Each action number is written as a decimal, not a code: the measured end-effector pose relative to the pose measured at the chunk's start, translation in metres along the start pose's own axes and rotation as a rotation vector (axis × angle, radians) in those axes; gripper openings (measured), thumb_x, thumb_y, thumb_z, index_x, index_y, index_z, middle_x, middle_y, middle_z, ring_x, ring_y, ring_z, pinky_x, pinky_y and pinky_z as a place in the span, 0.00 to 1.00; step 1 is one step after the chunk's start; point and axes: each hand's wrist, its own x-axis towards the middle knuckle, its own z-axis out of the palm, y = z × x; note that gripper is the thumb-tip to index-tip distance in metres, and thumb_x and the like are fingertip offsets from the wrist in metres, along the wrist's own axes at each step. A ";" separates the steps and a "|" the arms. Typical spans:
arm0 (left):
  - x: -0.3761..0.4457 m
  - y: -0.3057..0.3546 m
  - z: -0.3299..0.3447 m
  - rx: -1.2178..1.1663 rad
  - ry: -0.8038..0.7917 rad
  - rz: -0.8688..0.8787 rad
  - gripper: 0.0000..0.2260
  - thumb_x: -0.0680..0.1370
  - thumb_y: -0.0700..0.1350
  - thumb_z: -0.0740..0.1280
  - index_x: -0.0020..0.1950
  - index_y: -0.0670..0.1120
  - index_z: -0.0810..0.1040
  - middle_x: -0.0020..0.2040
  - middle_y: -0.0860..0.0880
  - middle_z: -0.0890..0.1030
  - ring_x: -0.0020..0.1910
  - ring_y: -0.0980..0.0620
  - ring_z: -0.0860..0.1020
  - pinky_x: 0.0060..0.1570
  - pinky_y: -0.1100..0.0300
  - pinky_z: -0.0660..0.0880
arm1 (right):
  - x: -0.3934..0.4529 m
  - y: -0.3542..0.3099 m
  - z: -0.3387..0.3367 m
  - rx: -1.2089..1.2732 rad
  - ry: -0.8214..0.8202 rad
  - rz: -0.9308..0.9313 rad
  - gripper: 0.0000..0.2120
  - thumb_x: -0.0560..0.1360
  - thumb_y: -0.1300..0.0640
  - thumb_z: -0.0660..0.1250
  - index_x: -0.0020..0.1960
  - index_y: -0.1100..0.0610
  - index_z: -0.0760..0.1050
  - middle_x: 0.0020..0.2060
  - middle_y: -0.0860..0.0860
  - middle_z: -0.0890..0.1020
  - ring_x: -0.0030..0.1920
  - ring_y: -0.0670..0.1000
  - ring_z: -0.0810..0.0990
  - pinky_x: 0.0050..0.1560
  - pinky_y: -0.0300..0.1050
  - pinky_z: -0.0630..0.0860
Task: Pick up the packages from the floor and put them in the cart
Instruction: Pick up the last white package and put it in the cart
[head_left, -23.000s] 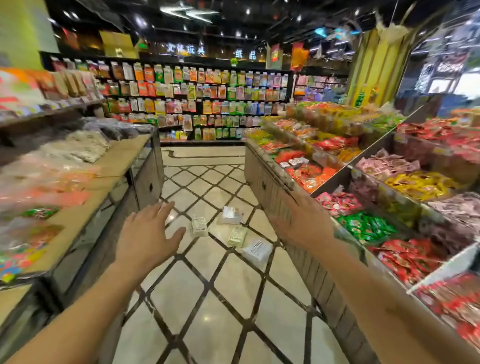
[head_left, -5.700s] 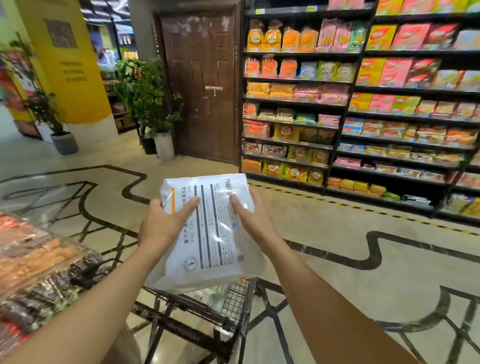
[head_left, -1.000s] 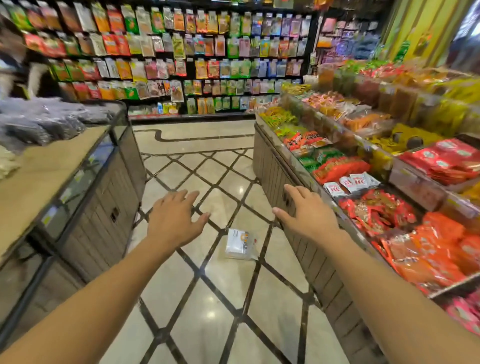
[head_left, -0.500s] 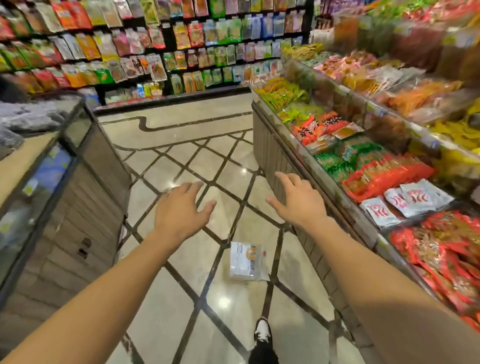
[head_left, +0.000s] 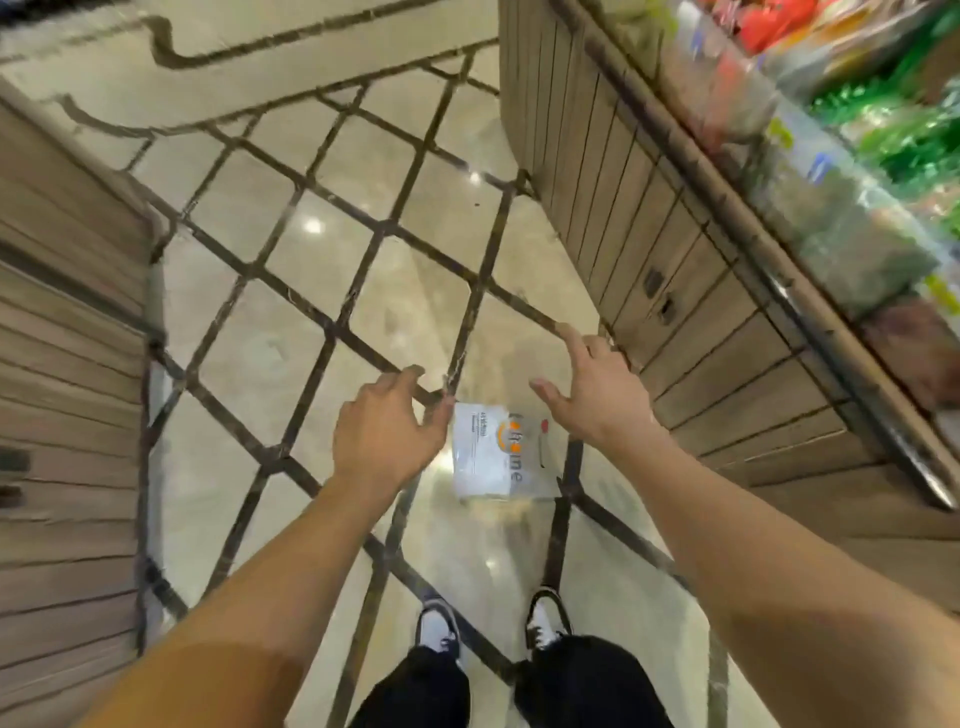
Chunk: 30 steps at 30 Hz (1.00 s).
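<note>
I held my left hand and right hand spread and empty, flanking the package to grasp it.

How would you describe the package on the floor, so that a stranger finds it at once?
Look down the aisle floor of pale tiles with dark diagonal lines, beside the wooden counter. Just ahead of the person's shoes lies a flat white package with orange lettering, the only loose item there.

Glossy plastic package lies on polished, reflective stone-look floor tiles; wood-slat counter front looks matt.
</note>
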 end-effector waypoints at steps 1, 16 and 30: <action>0.013 -0.012 0.034 -0.001 -0.027 -0.012 0.26 0.81 0.60 0.65 0.75 0.47 0.75 0.69 0.43 0.81 0.67 0.37 0.78 0.63 0.46 0.73 | 0.013 0.011 0.036 0.029 -0.012 0.035 0.37 0.81 0.35 0.62 0.84 0.49 0.54 0.77 0.58 0.68 0.73 0.64 0.71 0.66 0.59 0.74; 0.173 -0.168 0.428 -0.139 -0.191 -0.132 0.38 0.79 0.68 0.63 0.84 0.52 0.59 0.80 0.43 0.70 0.75 0.38 0.71 0.69 0.43 0.72 | 0.145 0.149 0.428 0.063 -0.287 0.277 0.42 0.79 0.26 0.54 0.85 0.41 0.43 0.83 0.53 0.57 0.79 0.64 0.64 0.72 0.58 0.67; 0.222 -0.168 0.503 -0.483 -0.360 -0.352 0.47 0.76 0.71 0.66 0.84 0.61 0.41 0.72 0.35 0.75 0.69 0.33 0.75 0.69 0.43 0.71 | 0.184 0.141 0.496 0.336 -0.326 0.375 0.47 0.74 0.20 0.54 0.79 0.32 0.28 0.82 0.60 0.63 0.73 0.66 0.74 0.70 0.60 0.72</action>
